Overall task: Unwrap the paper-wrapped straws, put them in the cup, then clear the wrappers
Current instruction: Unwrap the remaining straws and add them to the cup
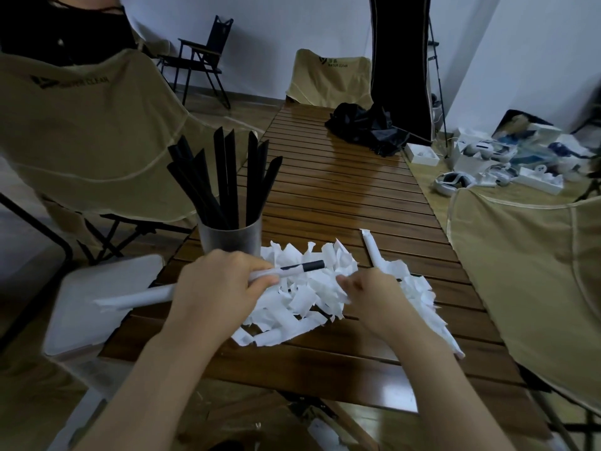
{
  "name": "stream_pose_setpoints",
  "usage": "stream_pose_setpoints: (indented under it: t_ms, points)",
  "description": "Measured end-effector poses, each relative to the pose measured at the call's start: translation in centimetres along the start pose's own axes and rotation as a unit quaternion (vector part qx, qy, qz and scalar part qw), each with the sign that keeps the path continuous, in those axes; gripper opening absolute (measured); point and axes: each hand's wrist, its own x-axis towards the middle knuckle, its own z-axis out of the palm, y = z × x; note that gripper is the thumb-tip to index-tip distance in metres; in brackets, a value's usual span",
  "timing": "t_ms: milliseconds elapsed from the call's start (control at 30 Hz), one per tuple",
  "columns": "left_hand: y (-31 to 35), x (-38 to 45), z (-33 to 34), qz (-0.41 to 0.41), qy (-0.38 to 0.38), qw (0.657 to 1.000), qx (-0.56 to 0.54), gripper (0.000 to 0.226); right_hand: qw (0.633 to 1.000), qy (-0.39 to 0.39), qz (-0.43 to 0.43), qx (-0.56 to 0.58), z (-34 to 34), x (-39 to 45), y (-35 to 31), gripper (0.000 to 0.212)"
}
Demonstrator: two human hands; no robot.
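My left hand (218, 284) grips a paper-wrapped straw (143, 296) above the table; the black straw tip (309, 266) pokes out of the torn wrapper on the right. My right hand (374, 292) pinches a scrap of white paper next to that tip. A pile of torn white wrappers (305, 297) lies beneath both hands. Behind my left hand, a grey cup (231, 240) holds several upright black straws (227, 180). One straw still in its wrapper (370, 249) lies on the table beyond my right hand.
The slatted wooden table (341, 190) carries a black bundle (364, 125) at its far end. Beige folding chairs stand at the left (81, 141), right (527, 271) and far end. A white stool (97, 297) sits at the left. Boxes and headsets (487, 157) litter the floor.
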Motion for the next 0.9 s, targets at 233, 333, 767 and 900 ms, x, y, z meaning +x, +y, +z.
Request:
stream_pose_setpoints:
  t_ms: [233, 333, 767, 900]
  points:
    - [0.1, 0.4, 0.9, 0.059, -0.019, 0.998, -0.004, 0.030, 0.963, 0.090, -0.255, 0.002, 0.1, -0.8, -2.0, 0.047]
    - [0.5, 0.4, 0.9, 0.083, -0.047, 0.995, -0.011, 0.031, 0.940, 0.095, -0.324, -0.043, -0.1, -1.4, -3.6, 0.016]
    - [0.6, 0.4, 0.9, 0.048, -0.031, 0.998, -0.040, 0.035, 0.926, 0.192, -0.324, 0.039, 1.2, -1.3, -3.6, 0.021]
    - [1.0, 0.7, 0.6, 0.005, -0.035, 0.996, -0.086, 0.031, 0.906, 0.235, -0.350, 0.040, 1.3, -1.4, -4.2, 0.023]
